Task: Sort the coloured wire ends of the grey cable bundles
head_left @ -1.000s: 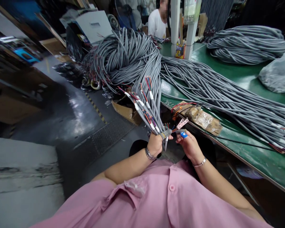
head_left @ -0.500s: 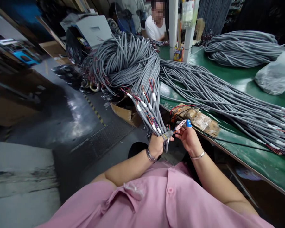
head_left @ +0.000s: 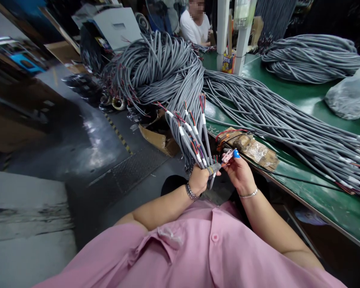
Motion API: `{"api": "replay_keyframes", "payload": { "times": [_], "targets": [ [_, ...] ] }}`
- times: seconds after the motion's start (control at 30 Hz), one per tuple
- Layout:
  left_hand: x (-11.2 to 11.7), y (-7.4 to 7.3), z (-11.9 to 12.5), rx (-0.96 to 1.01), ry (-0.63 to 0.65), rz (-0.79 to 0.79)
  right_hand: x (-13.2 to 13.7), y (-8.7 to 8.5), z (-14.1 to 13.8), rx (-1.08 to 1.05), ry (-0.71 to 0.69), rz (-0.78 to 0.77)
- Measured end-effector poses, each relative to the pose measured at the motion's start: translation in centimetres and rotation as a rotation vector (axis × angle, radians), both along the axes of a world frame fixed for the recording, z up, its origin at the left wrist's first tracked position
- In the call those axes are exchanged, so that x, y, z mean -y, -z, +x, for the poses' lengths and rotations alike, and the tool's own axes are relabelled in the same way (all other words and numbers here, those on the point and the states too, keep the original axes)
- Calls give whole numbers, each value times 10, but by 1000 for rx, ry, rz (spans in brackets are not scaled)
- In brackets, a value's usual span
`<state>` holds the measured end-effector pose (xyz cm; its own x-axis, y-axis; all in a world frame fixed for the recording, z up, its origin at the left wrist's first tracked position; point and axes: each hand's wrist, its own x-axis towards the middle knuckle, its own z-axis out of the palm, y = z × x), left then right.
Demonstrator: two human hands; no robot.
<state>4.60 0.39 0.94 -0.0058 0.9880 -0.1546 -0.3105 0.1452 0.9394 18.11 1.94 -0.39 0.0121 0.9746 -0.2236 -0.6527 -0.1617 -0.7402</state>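
Note:
My left hand [head_left: 199,180] is closed round a bunch of grey cables [head_left: 189,138] whose stripped ends show coloured wires and white sleeves. Its thumb wears a grey finger cot. My right hand [head_left: 239,172] is closed in a pinch on a small pink clip [head_left: 228,155] at the coloured wire tips, just right of the left thumb; one finger wears a blue cot. Both hands hover in front of my pink shirt, off the edge of the green table [head_left: 318,200].
A long grey cable bundle [head_left: 276,120] lies across the table, with a big coil [head_left: 156,72] at its far end and another [head_left: 312,56] at the back right. A taped brown block [head_left: 249,146], plastic bag [head_left: 351,94], white posts [head_left: 243,36] and a seated person [head_left: 195,26] are beyond.
My right hand rose and moved left to the wire tips held by my left hand. The cable bunch tilted slightly to the right.

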Motion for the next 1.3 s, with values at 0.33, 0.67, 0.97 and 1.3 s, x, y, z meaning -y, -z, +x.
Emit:
{"api": "replay_keyframes", "payload": {
  "times": [0.33, 0.67, 0.97, 1.3],
  "targets": [
    [5, 3, -9, 25, 11, -15, 11, -1, 12, 24, -214, -42],
    [9, 21, -18, -103, 88, 66, 33, 3, -1, 300, -196, 138],
    [9, 24, -26, -220, 221, 116, 31, 1, -6, 388, -200, 183],
    [8, 16, -20, -88, 131, 82, 31, 8, -5, 390, -143, 189]
  ]
}}
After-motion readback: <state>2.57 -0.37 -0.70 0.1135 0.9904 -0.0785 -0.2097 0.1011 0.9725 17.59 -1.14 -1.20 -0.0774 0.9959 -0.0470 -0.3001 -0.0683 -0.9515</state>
